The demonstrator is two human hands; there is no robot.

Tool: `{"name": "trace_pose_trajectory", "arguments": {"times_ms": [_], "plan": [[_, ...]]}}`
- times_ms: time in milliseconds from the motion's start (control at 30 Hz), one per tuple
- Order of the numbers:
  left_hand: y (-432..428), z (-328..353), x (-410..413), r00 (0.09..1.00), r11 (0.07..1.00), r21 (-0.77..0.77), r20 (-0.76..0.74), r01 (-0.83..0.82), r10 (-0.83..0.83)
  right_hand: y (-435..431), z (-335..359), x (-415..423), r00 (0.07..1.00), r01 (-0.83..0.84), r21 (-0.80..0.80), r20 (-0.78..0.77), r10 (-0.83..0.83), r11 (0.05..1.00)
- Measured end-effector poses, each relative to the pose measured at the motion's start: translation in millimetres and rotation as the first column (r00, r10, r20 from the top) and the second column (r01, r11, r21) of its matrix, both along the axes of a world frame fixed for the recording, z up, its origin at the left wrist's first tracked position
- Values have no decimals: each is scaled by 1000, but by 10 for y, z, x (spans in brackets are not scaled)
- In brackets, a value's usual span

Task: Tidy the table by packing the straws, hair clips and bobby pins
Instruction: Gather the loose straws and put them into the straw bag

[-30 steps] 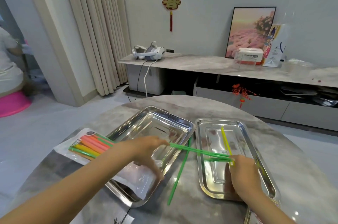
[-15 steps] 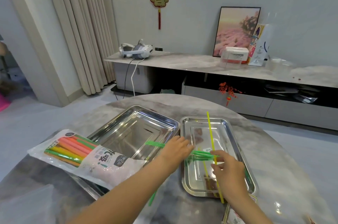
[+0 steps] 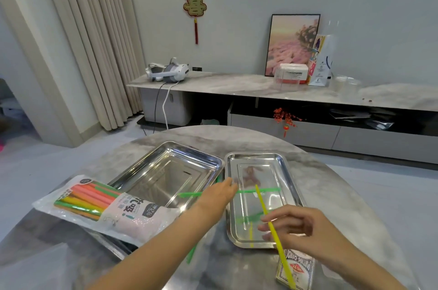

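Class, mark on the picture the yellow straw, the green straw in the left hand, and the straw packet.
yellow straw [image 3: 262,202], head view, on its upper shaft.
green straw [image 3: 258,191], head view, on its right stretch.
straw packet [image 3: 123,211], head view, on the printed label near its middle.

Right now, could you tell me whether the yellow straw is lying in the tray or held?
Held: the right hand pinches the yellow straw, which slants above the right tray.
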State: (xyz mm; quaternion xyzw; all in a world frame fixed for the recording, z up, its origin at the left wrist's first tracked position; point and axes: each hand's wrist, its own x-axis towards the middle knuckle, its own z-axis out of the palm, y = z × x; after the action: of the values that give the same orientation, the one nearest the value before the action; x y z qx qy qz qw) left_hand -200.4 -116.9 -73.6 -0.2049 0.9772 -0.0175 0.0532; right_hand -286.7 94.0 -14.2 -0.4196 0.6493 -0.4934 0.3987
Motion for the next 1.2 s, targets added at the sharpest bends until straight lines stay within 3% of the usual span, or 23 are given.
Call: {"name": "trace_pose_trajectory", "arguments": {"times_ms": [100, 167, 233, 300, 367, 433, 567, 667, 767, 867, 967, 1033, 1200], "plan": [[14, 92, 119, 985, 994, 103, -159, -47, 63, 137, 125, 12, 978, 43, -75, 208, -26, 996], [-10, 144, 214, 946, 979, 189, -295, -83, 137, 156, 185, 64, 963, 130, -125, 252, -95, 984], [18, 208, 305, 869, 919, 382, -415, -100, 267, 131, 240, 136, 959, 185, -150, 243, -146, 971], [192, 358, 446, 776, 701, 713, -435, -14, 457, 57, 233, 226, 960, 212, -136, 215, -180, 968], [458, 503, 641, 748, 347, 931, -311, 115, 586, -50, 184, 363, 944, 243, -84, 251, -215, 966], [713, 533, 841, 745, 91, 978, -201, 186, 636, -186, 59, 516, 916, 265, 5, 311, -254, 964], [1045, 329, 1140, 638, -188, 961, 17, 202, 770, -395, -282, 828, 861, 281, 178, 389, -329, 943], [1150, 157, 1357, 542, -208, 968, 101, 140, 834, -482, -509, 1062, 928, 286, 226, 177, -328, 931], [1165, 53, 1581, 529, -139, 987, 74, 85, 845, -559, -655, 1227, 971, 225, 172, 44, -236, 959], [1112, 49, 1776, 504, -136, 990, 107, 22, 857, -637, -754, 1342, 984, 158, 139, -111, -143, 978], [1012, 51, 1865, 421, -135, 991, 122, 0, 899, -739, -880, 1337, 894, 221, 151, -426, -138, 963], [955, 67, 1907, 377, -115, 993, 109, -6, 920, -820, -916, 1349, 821, 263, 183, -558, -120, 947], [831, 169, 2013, 346, -69, 998, 67, -6, 936, -1110, -983, 1417, 753, 460, 226, -612, -242, 859]]}}
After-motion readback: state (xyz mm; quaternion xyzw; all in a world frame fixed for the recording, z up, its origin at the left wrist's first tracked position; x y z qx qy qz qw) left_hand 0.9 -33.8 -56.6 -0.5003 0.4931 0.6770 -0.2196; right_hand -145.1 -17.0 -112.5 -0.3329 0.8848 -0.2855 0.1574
